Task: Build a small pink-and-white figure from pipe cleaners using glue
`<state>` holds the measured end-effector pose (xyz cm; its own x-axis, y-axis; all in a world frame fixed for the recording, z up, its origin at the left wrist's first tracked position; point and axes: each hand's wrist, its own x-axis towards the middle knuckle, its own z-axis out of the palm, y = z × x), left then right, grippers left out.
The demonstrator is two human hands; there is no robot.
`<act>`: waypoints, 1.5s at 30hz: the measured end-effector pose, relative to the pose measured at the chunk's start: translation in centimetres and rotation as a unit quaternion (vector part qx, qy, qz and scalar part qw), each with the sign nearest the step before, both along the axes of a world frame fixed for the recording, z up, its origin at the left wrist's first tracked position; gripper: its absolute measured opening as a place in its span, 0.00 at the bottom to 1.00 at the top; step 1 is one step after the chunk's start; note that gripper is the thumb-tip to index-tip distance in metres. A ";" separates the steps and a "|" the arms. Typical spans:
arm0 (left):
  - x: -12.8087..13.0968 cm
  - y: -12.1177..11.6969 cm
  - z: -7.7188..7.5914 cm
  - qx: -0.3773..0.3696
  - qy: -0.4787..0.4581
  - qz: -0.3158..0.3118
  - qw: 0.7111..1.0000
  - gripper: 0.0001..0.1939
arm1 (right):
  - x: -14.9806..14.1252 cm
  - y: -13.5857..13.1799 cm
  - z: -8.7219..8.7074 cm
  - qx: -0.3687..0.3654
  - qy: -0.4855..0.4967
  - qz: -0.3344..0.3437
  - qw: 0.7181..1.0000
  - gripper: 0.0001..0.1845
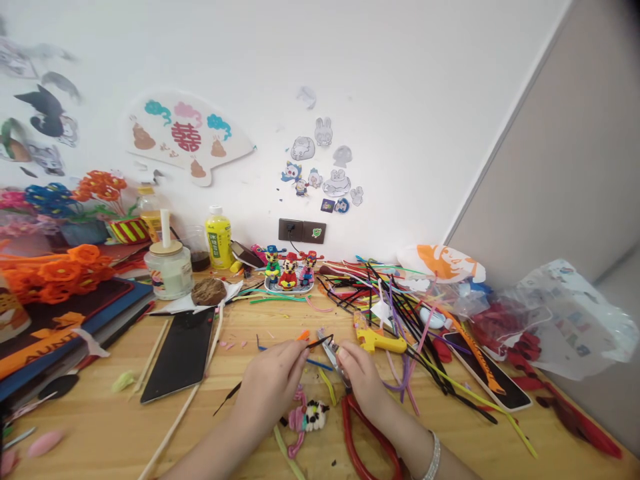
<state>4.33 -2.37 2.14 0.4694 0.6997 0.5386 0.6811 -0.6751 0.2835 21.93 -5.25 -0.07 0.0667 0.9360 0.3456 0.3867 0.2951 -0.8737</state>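
Observation:
My left hand (pixel 273 373) is closed, pinching a thin black fuzzy strip (pixel 319 342) that looks like pipe cleaner. My right hand (pixel 363 377) is closed too, its fingertips by the strip's far end. What sits in its pinch is too small to make out. Below it show the metal blades (pixel 330 353) and red handles (pixel 373 437) of a scissors-like cutter; whether the hand grips it I cannot tell. Between my forearms lies a small pink, white and black figure (pixel 307 419) of fuzzy strips. A yellow glue gun (pixel 383 342) rests beyond my right hand.
Three colourful figures (pixel 289 270) stand on a small tray at the back. A heap of coloured fuzzy strips (pixel 360 283) spreads to the right, near a phone (pixel 500 380). At left are a dark tablet (pixel 180 357), a glass jar (pixel 170 273) and a yellow bottle (pixel 218 240).

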 end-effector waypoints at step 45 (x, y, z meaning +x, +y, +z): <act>-0.6 0.8 -0.1 -0.019 -0.072 0.070 0.995 0.11 | -0.6 -4.3 3.3 -0.183 -0.562 -0.093 0.801 0.19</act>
